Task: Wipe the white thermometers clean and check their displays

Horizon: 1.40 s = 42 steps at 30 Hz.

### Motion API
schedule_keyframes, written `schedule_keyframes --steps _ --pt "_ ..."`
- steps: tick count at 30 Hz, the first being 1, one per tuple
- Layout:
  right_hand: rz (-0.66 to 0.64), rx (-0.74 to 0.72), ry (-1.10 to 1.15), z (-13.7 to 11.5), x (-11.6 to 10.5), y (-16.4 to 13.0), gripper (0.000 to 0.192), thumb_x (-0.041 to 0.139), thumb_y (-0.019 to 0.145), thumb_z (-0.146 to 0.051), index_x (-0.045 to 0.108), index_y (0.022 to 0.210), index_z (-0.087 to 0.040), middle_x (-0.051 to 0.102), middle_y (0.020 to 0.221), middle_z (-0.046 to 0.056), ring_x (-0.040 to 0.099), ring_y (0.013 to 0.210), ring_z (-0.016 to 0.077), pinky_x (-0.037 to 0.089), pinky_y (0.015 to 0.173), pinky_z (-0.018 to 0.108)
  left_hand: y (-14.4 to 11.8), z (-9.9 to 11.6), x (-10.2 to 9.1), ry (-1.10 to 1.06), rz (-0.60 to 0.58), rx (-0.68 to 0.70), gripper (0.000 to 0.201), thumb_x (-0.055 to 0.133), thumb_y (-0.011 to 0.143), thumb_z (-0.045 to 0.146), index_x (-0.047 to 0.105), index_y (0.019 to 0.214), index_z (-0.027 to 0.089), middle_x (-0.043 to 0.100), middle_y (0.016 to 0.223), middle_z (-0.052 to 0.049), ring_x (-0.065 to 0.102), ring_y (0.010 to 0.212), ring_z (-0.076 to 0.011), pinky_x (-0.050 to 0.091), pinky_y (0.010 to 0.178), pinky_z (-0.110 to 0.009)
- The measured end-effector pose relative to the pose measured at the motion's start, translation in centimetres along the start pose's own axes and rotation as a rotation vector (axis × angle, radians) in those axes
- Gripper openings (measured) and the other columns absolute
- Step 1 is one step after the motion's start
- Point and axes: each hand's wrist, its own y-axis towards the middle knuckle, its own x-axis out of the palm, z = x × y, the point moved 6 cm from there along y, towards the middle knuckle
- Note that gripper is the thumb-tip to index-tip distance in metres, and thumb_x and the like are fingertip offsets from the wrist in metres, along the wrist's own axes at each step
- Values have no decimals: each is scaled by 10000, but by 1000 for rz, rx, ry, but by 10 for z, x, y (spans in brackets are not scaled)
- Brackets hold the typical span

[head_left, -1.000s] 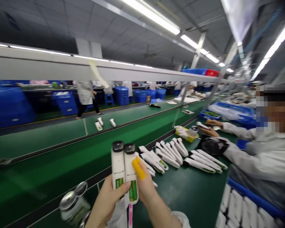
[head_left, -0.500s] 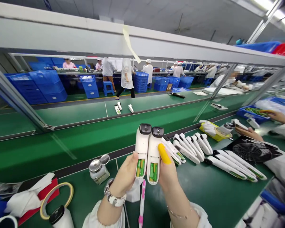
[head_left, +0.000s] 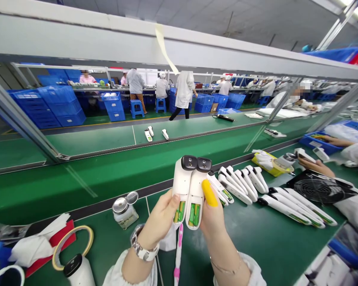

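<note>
My left hand [head_left: 165, 212] grips a white infrared thermometer [head_left: 183, 178] with a black sensor head. In my right hand [head_left: 211, 210], its thumb in a yellow finger cot [head_left: 209, 193], is a second infrared thermometer [head_left: 196, 188]. The two are held upright side by side and touch near their heads. Both battery bays are uncovered, showing green-and-gold batteries [head_left: 194, 215]. Below them a pink-and-white toothbrush-like stick [head_left: 178, 254] lies on the green bench, beside a white piece [head_left: 168, 240] partly hidden by my left hand.
On the right lie rows of thermometers [head_left: 238, 184], a black fan [head_left: 316, 186] and a yellow tray [head_left: 270, 165]. A co-worker's hand [head_left: 316, 167] holds a thermometer there. To the left are a glass jar [head_left: 125, 216], a tape roll [head_left: 73, 248] and another thermometer [head_left: 79, 270].
The left thermometer has turned and shifted right, so its head now overlaps the other. A person in the background has walked right. The co-worker's far hand reaches deeper into the blue bin.
</note>
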Motion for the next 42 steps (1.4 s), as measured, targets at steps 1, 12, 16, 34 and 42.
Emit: schedule_keyframes --steps 1,12,16,34,42 --pt "-5 8 4 1 -2 1 270 665 742 -368 644 976 -236 719 902 -1 668 862 223 518 812 376 -1 2 0 28 5 8 367 422 886 386 546 1195 231 626 1124 -41 555 1011 -189 408 900 -301" --pt "-124 -150 -106 -9 -3 -8 189 626 787 -325 654 972 -295 704 937 -14 659 892 215 506 852 378 -5 0 2 -50 -81 48 350 489 857 392 543 1178 267 620 1052 -19 550 848 -136 421 746 -250" --pt "-242 -203 -185 -18 6 -17 205 597 808 -351 647 999 -298 705 943 15 651 919 242 516 832 387 -5 -4 -1 -78 -132 36 390 516 821 462 610 1086 192 647 906 -38 501 652 -97 378 592 -225" --pt "67 114 131 -2 6 -5 313 567 814 -355 606 1114 -275 681 1065 0 604 1030 219 496 884 374 0 -19 9 -509 176 -250 344 520 843 369 581 1121 176 672 1042 -72 613 965 -224 483 828 -329" --pt "-79 43 153 -14 16 -8 479 571 802 -208 472 1251 -343 637 1149 -20 578 1072 199 443 950 375 0 -22 9 -575 206 -336 359 502 833 424 627 1055 170 715 865 -47 659 825 -194 518 726 -275"
